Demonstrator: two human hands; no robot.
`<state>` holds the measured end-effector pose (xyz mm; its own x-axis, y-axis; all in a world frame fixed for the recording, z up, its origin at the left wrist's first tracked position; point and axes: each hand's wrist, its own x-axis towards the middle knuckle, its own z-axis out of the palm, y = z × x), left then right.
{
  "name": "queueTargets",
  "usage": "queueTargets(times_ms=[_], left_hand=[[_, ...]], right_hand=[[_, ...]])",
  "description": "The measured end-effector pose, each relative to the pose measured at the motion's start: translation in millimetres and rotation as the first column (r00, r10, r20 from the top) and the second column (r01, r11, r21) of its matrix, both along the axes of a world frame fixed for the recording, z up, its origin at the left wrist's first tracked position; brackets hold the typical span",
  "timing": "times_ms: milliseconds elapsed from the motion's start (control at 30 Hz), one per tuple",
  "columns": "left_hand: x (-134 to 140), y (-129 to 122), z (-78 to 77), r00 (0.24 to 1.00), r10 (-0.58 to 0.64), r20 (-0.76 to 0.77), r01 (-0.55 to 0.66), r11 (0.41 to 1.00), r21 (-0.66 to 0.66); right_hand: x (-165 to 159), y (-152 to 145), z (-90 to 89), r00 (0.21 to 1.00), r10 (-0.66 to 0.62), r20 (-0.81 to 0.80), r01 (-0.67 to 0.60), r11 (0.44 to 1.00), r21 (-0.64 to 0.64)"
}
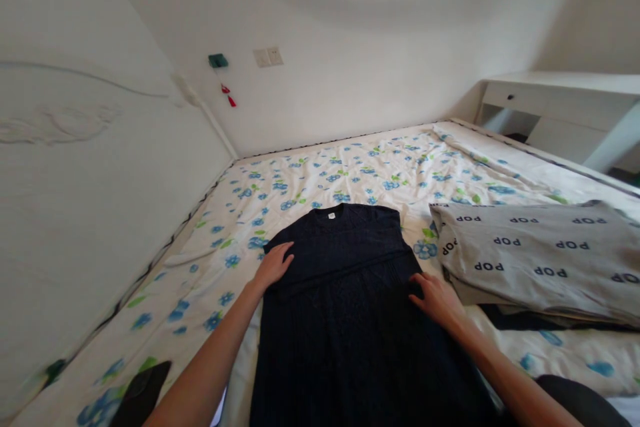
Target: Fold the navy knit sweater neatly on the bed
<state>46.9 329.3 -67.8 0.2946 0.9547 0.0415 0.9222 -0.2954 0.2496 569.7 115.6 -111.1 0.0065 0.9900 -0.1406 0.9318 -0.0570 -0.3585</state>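
Observation:
A dark navy garment (345, 327) lies spread on the bed, its round neckline with a small white label (331, 216) at the far end. A crosswise fold line runs below the chest. My left hand (273, 264) rests palm down on its left edge near the shoulder, fingers stretched out and thumb apart. On the opposite edge, slightly nearer to me, my right hand (436, 297) touches the cloth with fingers loosely bent and a gap between thumb and fingers. Neither hand visibly pinches the fabric.
Folded grey cloth with "POP" lettering (540, 247) lies on the right, over darker cloth. The bed has a floral sheet (300, 180). A dark phone-like object (143, 390) is at lower left. A white desk (565, 107) stands at the far right, beyond the bed's edge.

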Motion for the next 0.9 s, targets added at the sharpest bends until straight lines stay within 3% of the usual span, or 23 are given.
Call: queueTargets(times_ms=[133,267,400,600,733,900], left_hand=[[19.7,68.2,-12.3,0.995,0.026,-0.092,-0.036,0.994,-0.106],[28.4,105.8,-32.3,0.989,0.074,-0.129,-0.095,0.982,-0.165],[25.3,121.1,-44.9,0.962,0.203,-0.185,-0.234,0.957,-0.169],[44.5,139.6,-47.0,0.893,0.374,-0.25,-0.411,0.904,-0.118],[77.1,149.2,-48.7,0.908,0.351,-0.229,-0.373,0.926,-0.057],[105.7,158.4,-56.6,0.941,0.266,-0.209,-0.3,0.942,-0.15]], right_hand=[[0.7,-1.2,-15.1,0.998,0.037,-0.048,-0.039,0.998,-0.044],[2.9,0.4,-22.3,0.996,0.029,-0.085,-0.033,0.998,-0.046],[-0.4,-1.9,-22.7,0.997,0.012,-0.077,-0.015,0.999,-0.045],[-9.6,-3.9,-17.8,1.0,0.003,-0.017,-0.004,0.998,-0.063],[-12.9,-3.0,-16.1,1.0,-0.005,-0.019,0.004,0.998,-0.065],[-16.7,-3.1,-15.0,1.0,-0.021,-0.012,0.02,0.997,-0.078]])
